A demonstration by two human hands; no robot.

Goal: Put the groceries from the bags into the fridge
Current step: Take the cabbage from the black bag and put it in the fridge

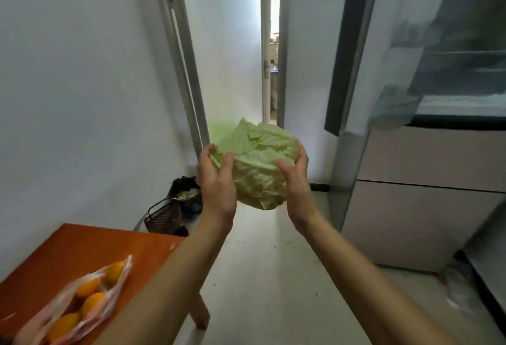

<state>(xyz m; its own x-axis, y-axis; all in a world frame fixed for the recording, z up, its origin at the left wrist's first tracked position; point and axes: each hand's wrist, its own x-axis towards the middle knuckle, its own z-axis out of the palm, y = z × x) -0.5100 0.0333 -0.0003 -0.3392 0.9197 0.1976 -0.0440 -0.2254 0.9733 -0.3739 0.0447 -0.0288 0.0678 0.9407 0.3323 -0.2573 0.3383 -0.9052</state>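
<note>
A pale green cabbage (257, 164) is held in mid-air between both hands, over the floor in the middle of the view. My left hand (216, 180) cups its left side and my right hand (297, 180) its right side. The fridge (427, 180) stands at the right, its upper door (353, 49) swung open and glass shelves (471, 52) showing inside. A clear plastic bag of oranges (79, 303) lies on the orange table (82, 251) at the lower left.
A dark basket and a black bag of rubbish (178, 205) sit on the floor by the left wall. Behind the cabbage a white door (227, 43) stands ajar. A crumpled plastic bag (460, 290) lies on the floor at the fridge's foot.
</note>
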